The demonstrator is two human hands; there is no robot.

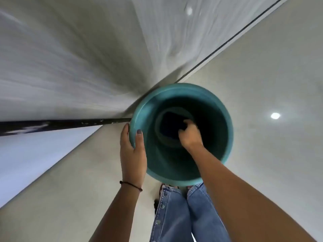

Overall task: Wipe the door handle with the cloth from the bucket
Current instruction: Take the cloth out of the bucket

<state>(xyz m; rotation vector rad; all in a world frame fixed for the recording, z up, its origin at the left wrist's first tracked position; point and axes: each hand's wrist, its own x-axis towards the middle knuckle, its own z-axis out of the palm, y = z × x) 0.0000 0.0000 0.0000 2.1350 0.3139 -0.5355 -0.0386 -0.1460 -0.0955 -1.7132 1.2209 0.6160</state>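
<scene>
Head view — steeply down, close over bucket (pixel 225 130)

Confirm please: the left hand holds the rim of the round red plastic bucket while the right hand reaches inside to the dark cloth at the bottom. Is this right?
Not quite. The head view shows the round plastic bucket is teal, not red. The left hand holds its rim, and the right hand reaches inside to the dark cloth at the bottom.

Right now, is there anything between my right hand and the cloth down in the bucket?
Nothing shows between them in the head view: the right hand is already on the dark cloth at the bottom of the bucket.
</scene>
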